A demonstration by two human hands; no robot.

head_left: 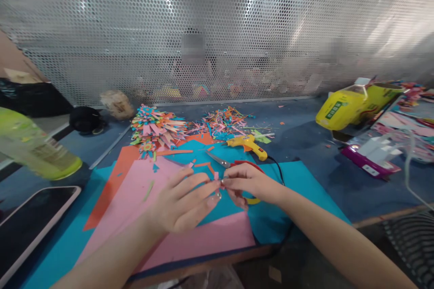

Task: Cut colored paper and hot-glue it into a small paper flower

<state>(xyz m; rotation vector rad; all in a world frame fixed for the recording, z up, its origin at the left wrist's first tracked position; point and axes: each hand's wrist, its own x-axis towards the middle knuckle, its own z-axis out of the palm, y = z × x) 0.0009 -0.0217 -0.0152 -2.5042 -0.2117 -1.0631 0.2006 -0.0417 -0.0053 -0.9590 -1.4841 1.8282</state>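
Observation:
My left hand (190,198) and my right hand (249,183) meet over the coloured sheets, their fingertips almost touching. Between them is a small pink paper strip (216,175), mostly hidden by the fingers. The thumb and fingers of each hand are pinched together on it. Scissors (219,160) with red and yellow handles lie just behind and partly under my right hand, blades pointing to the back left. A yellow glue gun (249,144) rests beyond them, its black cord running to the right. Cut orange strips (203,165) lie near my left fingertips.
Pink (217,237), orange (105,198) and blue sheets (305,189) overlap underneath. Behind stand a paper-fringed ornament (158,128) and a heap of paper scraps (225,122). A phone (37,221) and a bottle (34,149) are left; a yellow container (341,106) and purple box (369,160) right.

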